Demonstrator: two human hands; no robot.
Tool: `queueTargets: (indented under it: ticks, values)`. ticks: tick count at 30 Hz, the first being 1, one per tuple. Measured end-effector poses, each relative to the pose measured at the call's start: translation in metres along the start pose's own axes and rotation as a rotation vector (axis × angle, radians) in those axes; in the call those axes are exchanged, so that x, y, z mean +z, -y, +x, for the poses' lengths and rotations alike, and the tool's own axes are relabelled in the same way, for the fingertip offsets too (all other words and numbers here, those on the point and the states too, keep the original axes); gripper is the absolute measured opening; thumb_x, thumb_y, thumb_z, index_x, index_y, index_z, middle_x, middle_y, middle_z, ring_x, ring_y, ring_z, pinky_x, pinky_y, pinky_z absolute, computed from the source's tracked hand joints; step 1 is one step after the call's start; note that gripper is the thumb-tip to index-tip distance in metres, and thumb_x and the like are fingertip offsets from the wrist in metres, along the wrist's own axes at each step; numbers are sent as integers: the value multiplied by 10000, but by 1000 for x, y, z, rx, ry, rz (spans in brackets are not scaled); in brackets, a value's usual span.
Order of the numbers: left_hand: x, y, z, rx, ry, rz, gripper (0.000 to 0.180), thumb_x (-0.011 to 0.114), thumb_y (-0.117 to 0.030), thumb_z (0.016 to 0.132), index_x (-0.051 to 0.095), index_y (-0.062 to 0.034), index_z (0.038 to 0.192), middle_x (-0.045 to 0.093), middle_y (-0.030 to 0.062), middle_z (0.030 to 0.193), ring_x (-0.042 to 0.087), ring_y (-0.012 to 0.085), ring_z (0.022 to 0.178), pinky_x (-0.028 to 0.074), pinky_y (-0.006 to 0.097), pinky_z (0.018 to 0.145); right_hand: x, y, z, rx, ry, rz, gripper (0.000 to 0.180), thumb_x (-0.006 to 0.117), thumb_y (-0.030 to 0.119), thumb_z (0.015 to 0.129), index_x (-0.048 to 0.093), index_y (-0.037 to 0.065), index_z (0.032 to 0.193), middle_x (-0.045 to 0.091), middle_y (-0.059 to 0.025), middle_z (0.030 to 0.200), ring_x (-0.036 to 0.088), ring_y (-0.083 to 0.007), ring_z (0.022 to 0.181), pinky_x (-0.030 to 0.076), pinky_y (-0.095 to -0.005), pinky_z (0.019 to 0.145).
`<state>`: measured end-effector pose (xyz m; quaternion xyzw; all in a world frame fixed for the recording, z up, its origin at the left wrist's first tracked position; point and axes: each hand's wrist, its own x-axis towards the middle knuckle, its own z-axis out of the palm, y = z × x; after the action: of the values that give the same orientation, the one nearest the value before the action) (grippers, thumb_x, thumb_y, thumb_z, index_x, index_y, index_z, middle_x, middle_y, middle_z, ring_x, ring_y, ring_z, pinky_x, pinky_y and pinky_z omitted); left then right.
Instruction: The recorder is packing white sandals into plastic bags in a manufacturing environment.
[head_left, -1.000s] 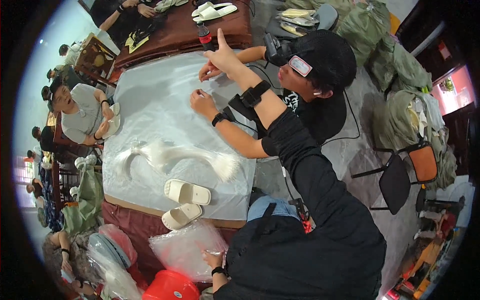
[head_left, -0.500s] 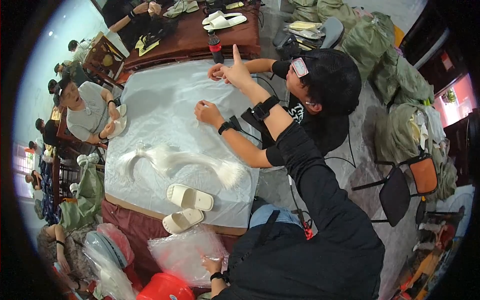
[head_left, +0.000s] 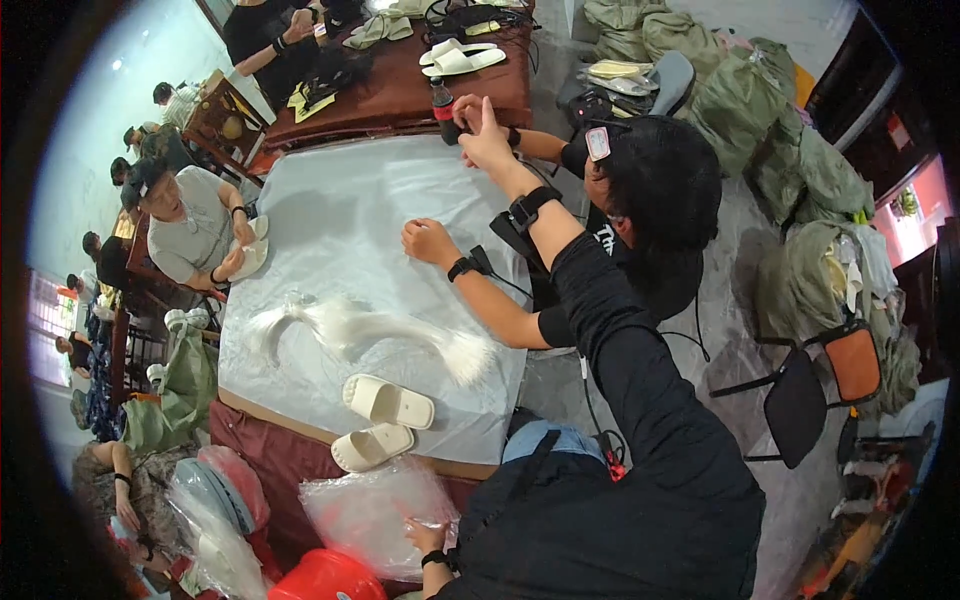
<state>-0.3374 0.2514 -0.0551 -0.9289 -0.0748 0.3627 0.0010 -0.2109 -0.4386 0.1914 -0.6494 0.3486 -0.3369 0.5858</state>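
My left hand (head_left: 428, 537) grips the right edge of a stack of clear plastic bags (head_left: 365, 515) below the table's near edge. My right hand (head_left: 487, 142) reaches over the far right of the table, one finger raised and the others partly curled; I see nothing in it. Close beside it is the raised hand (head_left: 466, 112) of a co-worker, whose other hand (head_left: 428, 243) rests on the table. A pair of cream slippers (head_left: 388, 400) lies at the table's near edge, and a bundle of white strands (head_left: 400, 335) stretches behind it.
White sheeting covers the table (head_left: 330, 220). A dark drink bottle (head_left: 443, 108) stands at its far end, by a brown table with white slippers (head_left: 462, 58). Another person (head_left: 185, 220) sits at left, holding a pale slipper. A red bucket (head_left: 328, 577) is below; a chair (head_left: 797, 405) stands right.
My right hand has changed from a pointing finger to a more folded shape. The co-worker's far hand has risen beside it. My left hand stays on the bags. The view has shifted slightly.
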Motion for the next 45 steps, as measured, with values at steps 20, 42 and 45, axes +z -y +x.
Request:
queueTargets:
  ticks: [20,42,45]
  values:
    - [2,-2,-1,-16,-16,-29,1217,785,-434,569,-12,12,1373,146,425,1314,163,504,1265,243,495,1018,49,-62,-40,53,295,-329,608,538,225,722,388,-3,1265,620,-207,919,622,-266,773,470,-363,694]
    - [-5,-13,-17,11,-52,-75,1207,800,-416,550,23,0,1375,144,414,1319,171,505,1259,247,514,1009,84,-93,-200,122,639,-74,455,547,153,803,400,15,1211,583,-68,705,550,-140,583,450,-269,540]
    - [-2,-8,-14,-5,-62,-83,1206,802,-411,548,27,-1,1375,146,417,1315,173,503,1259,237,510,1015,89,-88,-219,151,706,-117,453,533,160,827,378,30,1233,584,-67,736,550,-129,611,450,-263,568]
